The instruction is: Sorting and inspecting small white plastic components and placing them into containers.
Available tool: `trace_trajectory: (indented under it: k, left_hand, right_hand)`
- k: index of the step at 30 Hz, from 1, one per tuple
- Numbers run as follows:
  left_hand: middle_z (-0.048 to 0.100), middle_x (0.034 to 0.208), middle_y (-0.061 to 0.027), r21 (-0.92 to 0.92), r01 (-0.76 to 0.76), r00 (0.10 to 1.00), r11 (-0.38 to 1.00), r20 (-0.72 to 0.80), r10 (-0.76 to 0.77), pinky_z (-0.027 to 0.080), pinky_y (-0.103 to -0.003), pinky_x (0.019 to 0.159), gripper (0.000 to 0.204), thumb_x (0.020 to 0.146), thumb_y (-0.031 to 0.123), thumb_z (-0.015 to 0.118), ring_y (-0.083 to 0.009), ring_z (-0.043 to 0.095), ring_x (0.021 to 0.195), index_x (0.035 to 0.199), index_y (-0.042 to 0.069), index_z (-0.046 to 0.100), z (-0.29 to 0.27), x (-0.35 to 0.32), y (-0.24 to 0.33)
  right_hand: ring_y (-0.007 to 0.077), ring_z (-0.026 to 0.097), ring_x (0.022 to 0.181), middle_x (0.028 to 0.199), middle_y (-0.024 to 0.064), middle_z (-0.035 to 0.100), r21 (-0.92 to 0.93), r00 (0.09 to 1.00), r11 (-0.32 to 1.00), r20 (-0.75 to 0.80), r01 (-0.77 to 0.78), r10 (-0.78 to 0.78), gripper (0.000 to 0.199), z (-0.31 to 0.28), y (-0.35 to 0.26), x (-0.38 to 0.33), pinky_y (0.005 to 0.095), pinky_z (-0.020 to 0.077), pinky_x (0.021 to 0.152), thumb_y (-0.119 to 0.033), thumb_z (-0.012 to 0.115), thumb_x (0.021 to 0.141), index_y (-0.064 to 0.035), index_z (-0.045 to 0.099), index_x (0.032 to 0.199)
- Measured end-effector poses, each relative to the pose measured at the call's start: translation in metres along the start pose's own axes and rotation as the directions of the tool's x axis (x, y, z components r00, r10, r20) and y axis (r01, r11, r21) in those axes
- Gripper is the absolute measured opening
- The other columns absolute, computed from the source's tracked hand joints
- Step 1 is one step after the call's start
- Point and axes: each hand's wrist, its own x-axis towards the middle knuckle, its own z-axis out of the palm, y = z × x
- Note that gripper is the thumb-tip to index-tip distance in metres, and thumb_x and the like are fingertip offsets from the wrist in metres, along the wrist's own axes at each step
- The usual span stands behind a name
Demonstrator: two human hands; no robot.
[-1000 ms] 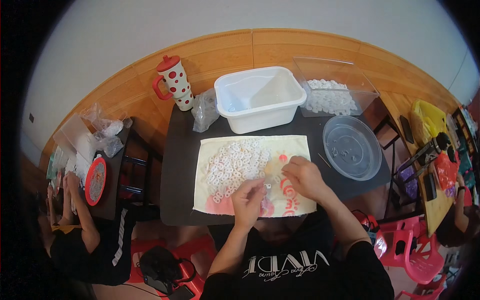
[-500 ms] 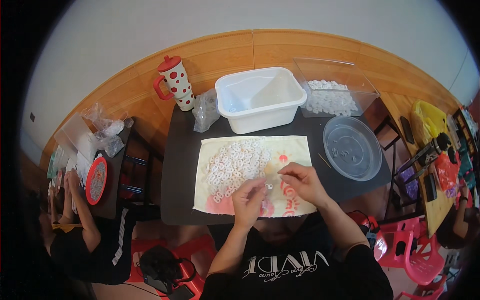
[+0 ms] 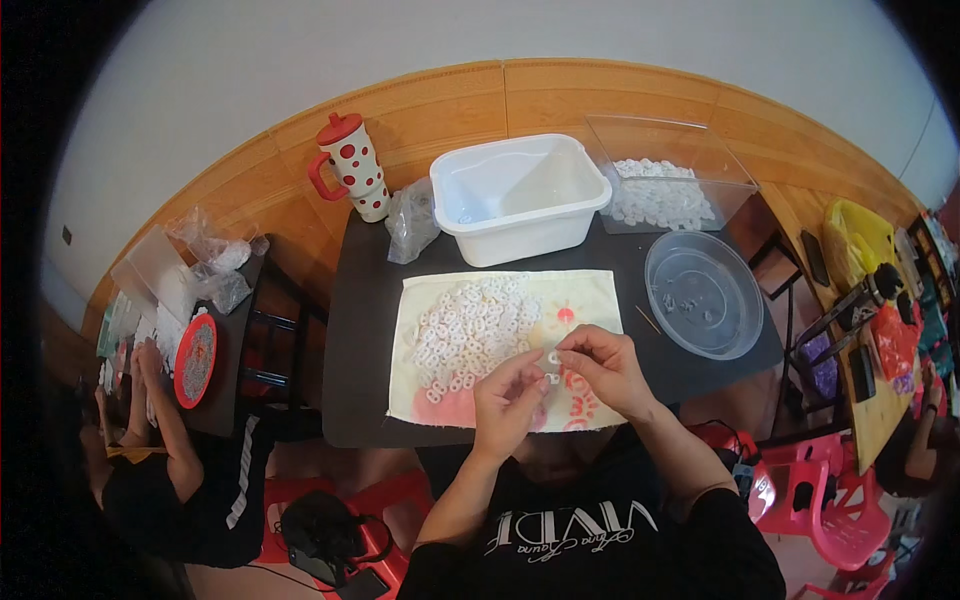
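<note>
At the lower centre of the frame, both hands meet over a pale cloth (image 3: 590, 300) spread on the dark desk (image 3: 360, 330). The left hand (image 3: 507, 405) and the right hand (image 3: 600, 365) each have their fingertips pinched together on one small white ring (image 3: 552, 357) held between them, just above the cloth's lower right part. A heap of the same white rings (image 3: 470, 330) lies on the cloth's left half, close to the left hand.

Above the cloth, at upper centre, stands a white plastic tub (image 3: 520, 195); whether anything is in it cannot be told. To its right, a clear square box (image 3: 670, 180) holds a layer of white pieces. Below that box, at the right of the frame, a clear round dish (image 3: 705, 295) rests on the desk's corner with a few tiny bits in it. A thin stick (image 3: 648, 320) lies between the dish and the cloth. Left of the tub sits a clear bag (image 3: 410, 220), and beside it a white mug with red dots (image 3: 350, 165) and a red lid.

At the far left of the frame, another person (image 3: 160, 470) sits at a second desk beside a red round tray (image 3: 195, 360).
</note>
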Motion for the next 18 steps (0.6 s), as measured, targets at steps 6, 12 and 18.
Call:
trace_trajectory:
  k: [6,12,18]
  left_hand:
    - [0.061,0.09,-0.0028,-0.008,-0.011,1.0,1.0,-0.016,0.011,0.048,-0.02,0.056,0.039,0.089,-0.01,0.061,-0.0061,0.057,0.071,0.127,-0.001,0.061,0.002,0.0,0.001]
    - [0.062,0.09,-0.0029,0.005,-0.029,0.999,1.0,-0.026,0.029,0.047,-0.021,0.056,0.035,0.089,-0.009,0.061,-0.0059,0.057,0.069,0.123,0.0,0.063,0.002,-0.001,0.001]
    - [0.062,0.092,-0.0032,-0.017,-0.033,0.998,0.999,-0.062,0.032,0.046,-0.02,0.059,0.03,0.09,-0.008,0.061,-0.0066,0.058,0.073,0.118,-0.001,0.066,0.004,-0.003,-0.002]
  right_hand:
    - [0.0047,0.058,0.08,0.087,0.0008,0.064,-0.052,0.998,0.997,0.017,0.06,-0.059,0.006,0.002,-0.004,-0.001,0.0205,0.0471,0.072,0.001,0.065,0.092,0.0029,0.066,0.098]
    - [0.0046,0.057,0.079,0.086,0.0015,0.063,-0.137,0.992,0.983,0.045,0.124,-0.119,0.007,0.003,-0.013,-0.001,0.0208,0.0469,0.071,0.004,0.065,0.09,0.0023,0.067,0.097]
    - [0.0053,0.056,0.076,0.085,0.0017,0.065,-0.157,0.992,0.982,0.085,0.101,-0.089,0.008,0.003,-0.011,-0.003,0.0227,0.0468,0.07,-0.001,0.067,0.09,0.0006,0.067,0.097]
